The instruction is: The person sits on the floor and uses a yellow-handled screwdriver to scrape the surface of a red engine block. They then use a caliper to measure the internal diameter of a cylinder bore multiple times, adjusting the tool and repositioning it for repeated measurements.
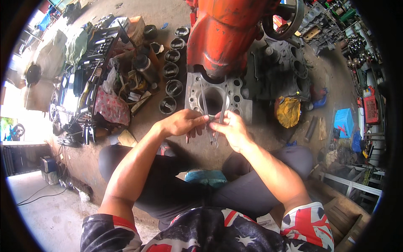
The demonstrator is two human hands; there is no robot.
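Observation:
A pair of long-legged metal calipers (204, 97) is held between my two hands, its joint toward me and its legs spread away from me. My left hand (184, 123) closes on one leg with thumb and fingers. On the other leg, my right hand (231, 129) pinches with thumb and forefinger. Beyond my hands lies a grey engine block (193, 91) with a large round cylinder bore. The legs' far ends reach over this bore; whether they touch its wall I cannot tell. A red machine head (218, 40) stands over the block's far part.
Several pistons (171, 70) stand in a row left of the block. Tools crowd a rack (90, 84) farther left. To the right sit another engine block (277, 71), a yellow cloth bundle (288, 111) and a blue box (343, 122). A handwheel (297, 19) juts out at upper right.

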